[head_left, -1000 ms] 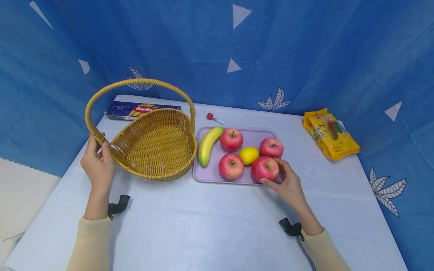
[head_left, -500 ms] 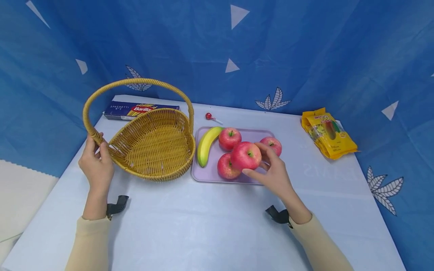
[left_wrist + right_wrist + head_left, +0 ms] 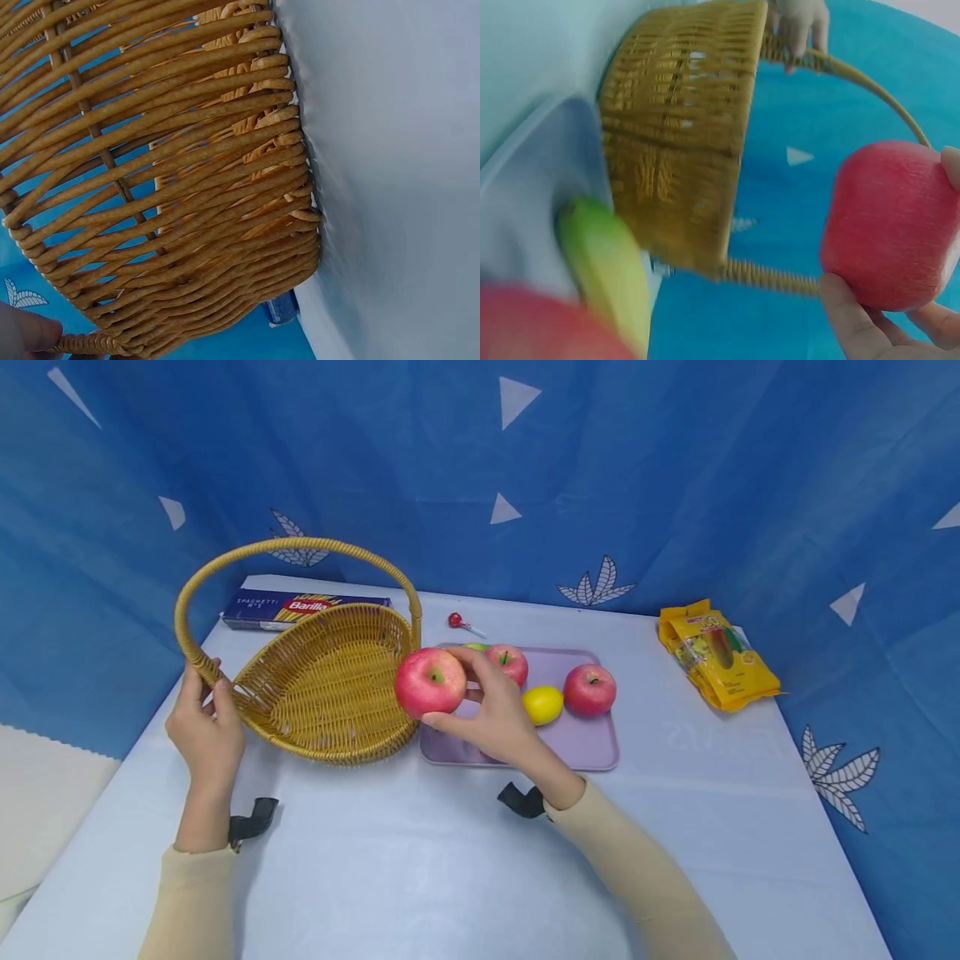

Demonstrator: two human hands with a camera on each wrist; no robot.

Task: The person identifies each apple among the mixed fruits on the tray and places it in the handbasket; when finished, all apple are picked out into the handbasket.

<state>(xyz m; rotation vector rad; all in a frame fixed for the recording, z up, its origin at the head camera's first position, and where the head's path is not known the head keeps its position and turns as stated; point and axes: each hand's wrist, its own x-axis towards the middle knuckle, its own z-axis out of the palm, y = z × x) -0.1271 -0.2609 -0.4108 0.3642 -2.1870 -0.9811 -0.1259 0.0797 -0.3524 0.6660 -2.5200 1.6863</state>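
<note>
My left hand (image 3: 206, 727) grips the handle of the wicker basket (image 3: 337, 685) near its left foot; the left wrist view shows the woven wall (image 3: 180, 180) close up. In my right hand (image 3: 495, 710) is a red apple (image 3: 431, 682), held between thumb and fingers, raised at the basket's right rim. The lilac tray (image 3: 600, 752) lies just right of the basket. On it are a yellow lemon (image 3: 543, 705), an apple at the right (image 3: 590, 689) and one at the back (image 3: 508, 665). A banana (image 3: 607, 270) shows in the right wrist view; the right hand mostly hides it from the head.
Behind the basket lies a blue spaghetti box (image 3: 300, 607). A red lollipop (image 3: 456, 620) is behind the tray. Toward the right edge of the white table (image 3: 390, 860) sits a yellow snack bag (image 3: 720, 656). Blue cloth (image 3: 637, 460) hangs at the back.
The right hand has lifted an apple from the tray's front right and carried it left to the basket's rim. The left hand keeps its hold on the handle.
</note>
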